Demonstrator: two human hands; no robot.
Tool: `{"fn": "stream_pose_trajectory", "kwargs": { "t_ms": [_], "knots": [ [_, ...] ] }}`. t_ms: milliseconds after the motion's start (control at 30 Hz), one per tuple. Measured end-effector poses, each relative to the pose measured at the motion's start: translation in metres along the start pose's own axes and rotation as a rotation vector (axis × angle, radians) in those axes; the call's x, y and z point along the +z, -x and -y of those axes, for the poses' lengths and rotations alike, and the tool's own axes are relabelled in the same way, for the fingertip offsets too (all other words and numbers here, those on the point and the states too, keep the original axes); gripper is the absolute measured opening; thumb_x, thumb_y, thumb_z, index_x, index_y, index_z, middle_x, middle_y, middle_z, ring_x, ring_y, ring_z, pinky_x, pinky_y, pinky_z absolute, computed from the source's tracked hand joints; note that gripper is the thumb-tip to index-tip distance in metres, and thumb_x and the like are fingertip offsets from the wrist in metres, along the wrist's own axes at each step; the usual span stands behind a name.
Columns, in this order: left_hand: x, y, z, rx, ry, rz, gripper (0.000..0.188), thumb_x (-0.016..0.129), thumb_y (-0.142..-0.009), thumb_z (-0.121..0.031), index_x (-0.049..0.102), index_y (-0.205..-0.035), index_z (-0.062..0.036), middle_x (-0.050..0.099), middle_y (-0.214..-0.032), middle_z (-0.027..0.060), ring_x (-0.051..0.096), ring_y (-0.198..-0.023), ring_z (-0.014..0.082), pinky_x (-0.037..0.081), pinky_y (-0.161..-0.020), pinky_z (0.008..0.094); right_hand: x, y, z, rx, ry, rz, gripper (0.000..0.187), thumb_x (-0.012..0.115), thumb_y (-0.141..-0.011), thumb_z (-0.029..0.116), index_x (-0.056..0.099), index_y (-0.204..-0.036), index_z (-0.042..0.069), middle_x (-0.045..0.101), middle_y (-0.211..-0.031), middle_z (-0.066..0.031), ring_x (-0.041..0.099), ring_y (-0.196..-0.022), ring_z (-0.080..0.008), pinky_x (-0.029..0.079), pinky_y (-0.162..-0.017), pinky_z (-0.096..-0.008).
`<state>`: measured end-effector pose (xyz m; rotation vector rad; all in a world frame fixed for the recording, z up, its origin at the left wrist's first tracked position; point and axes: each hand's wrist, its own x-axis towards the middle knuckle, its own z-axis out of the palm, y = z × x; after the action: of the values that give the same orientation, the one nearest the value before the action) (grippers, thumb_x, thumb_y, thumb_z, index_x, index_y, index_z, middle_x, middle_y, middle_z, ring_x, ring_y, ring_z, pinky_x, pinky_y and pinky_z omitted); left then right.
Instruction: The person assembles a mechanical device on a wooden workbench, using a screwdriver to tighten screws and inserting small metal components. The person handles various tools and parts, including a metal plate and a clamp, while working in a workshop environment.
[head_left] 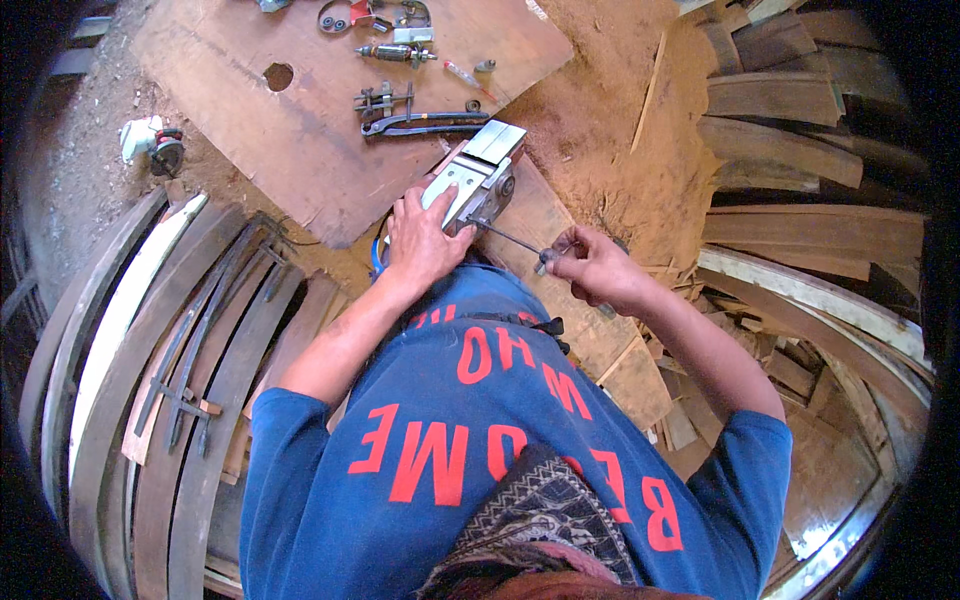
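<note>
An electric hand planer (462, 185) lies in front of me with its flat silver sole facing up. My left hand (424, 237) presses on its near end and grips it, fingers spread over the metal. In my right hand (597, 268) is a screwdriver (512, 237), held by its handle with closed fingers. Its long thin shaft points left, and the tip meets the planer's side close to my left fingertips. Whether the tip sits in a screw is too small to tell. A round dark part (505, 187) shows on the planer's right side.
Beyond the planer, a wooden board (330, 180) with a round hole carries a motor armature (392, 53), a black curved handle part (420, 126) and small loose parts. An angle grinder (160, 145) lies at the left. Curved timber pieces (225, 340) and wooden planks (790, 160) are stacked either side.
</note>
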<state>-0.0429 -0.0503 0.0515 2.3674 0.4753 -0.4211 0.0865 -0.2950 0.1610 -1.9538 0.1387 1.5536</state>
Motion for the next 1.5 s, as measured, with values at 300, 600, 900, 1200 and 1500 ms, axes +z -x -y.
{"fn": "stream_pose_trajectory", "kwargs": {
  "t_ms": [300, 600, 900, 1200, 1500],
  "knots": [
    [0.000, -0.002, 0.000, 0.015, 0.008, -0.009, 0.070, 0.088, -0.080, -0.037, 0.069, -0.141, -0.0117, 0.055, -0.143, 0.0234, 0.055, -0.128, 0.0431, 0.048, -0.108, 0.0545, 0.017, 0.017, -0.011, -0.747, 1.001, -0.243, 0.035, 0.065, -0.096, 0.013, 0.062, -0.130, 0.005, 0.069, -0.089, -0.0128, 0.071, -0.076, -0.0257, 0.057, -0.061, -0.0406],
    [-0.001, -0.002, -0.001, 0.016, 0.006, -0.010, 0.069, 0.088, -0.080, -0.036, 0.068, -0.142, -0.0122, 0.055, -0.146, 0.0209, 0.055, -0.129, 0.0427, 0.047, -0.109, 0.0544, 0.005, 0.002, 0.003, -0.123, 0.183, -0.023, 0.025, 0.072, -0.097, 0.022, 0.065, -0.115, 0.007, 0.068, -0.089, -0.0109, 0.066, -0.067, -0.0222, 0.051, -0.052, -0.0369],
    [0.002, -0.001, 0.001, 0.032, -0.009, -0.022, 0.069, 0.088, -0.080, -0.037, 0.068, -0.142, -0.0131, 0.055, -0.145, 0.0208, 0.054, -0.131, 0.0426, 0.048, -0.108, 0.0546, 0.020, 0.003, -0.025, -0.630, 0.610, -0.173, 0.031, 0.068, -0.099, 0.018, 0.067, -0.125, 0.002, 0.069, -0.088, -0.0193, 0.074, -0.080, -0.0316, 0.058, -0.063, -0.0416],
    [-0.002, -0.002, 0.000, -0.003, 0.000, 0.015, 0.070, 0.087, -0.081, -0.037, 0.067, -0.144, -0.0135, 0.055, -0.144, 0.0236, 0.055, -0.130, 0.0435, 0.049, -0.106, 0.0565, 0.016, 0.001, -0.015, -0.592, 0.541, -0.193, 0.024, 0.066, -0.100, 0.020, 0.064, -0.116, 0.002, 0.071, -0.090, -0.0163, 0.072, -0.075, -0.0314, 0.058, -0.065, -0.0463],
    [0.003, -0.001, 0.002, 0.024, 0.004, -0.019, 0.069, 0.086, -0.082, -0.037, 0.067, -0.144, -0.0133, 0.057, -0.139, 0.0253, 0.057, -0.126, 0.0447, 0.049, -0.105, 0.0563, 0.004, 0.000, 0.010, 0.004, 0.070, 0.081, 0.028, 0.068, -0.102, 0.024, 0.065, -0.119, 0.002, 0.068, -0.081, -0.0082, 0.069, -0.069, -0.0193, 0.054, -0.055, -0.0382]
  ]
}}
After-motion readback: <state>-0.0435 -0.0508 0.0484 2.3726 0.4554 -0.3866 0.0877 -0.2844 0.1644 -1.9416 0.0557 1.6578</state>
